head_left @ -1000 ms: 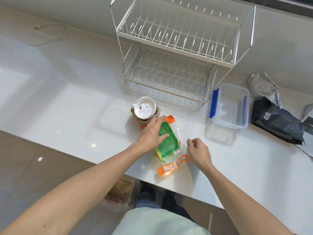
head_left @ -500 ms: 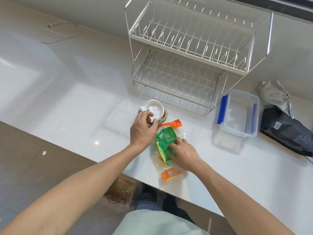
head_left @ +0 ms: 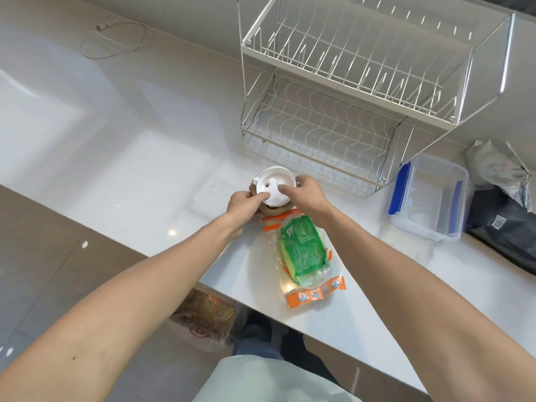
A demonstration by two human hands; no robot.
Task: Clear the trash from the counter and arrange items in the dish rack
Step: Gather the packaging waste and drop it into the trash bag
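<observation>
lidded paper cup (head_left: 273,187) sits on the counter (head_left: 145,169) on the near side of the dish rack (head_left: 348,88), left hand (head_left: 242,201) curled round its side, right hand (head_left: 308,195) pinching the lid rim; lifting by the lid could pop it off, tipping the cup onto the sponge packet (head_left: 304,250).

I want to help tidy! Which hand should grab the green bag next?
Right, probably. Both hands hold the cup, but the right hand is just past the bag, with its wrist over it. The left hand is off at the cup's left side.
</observation>
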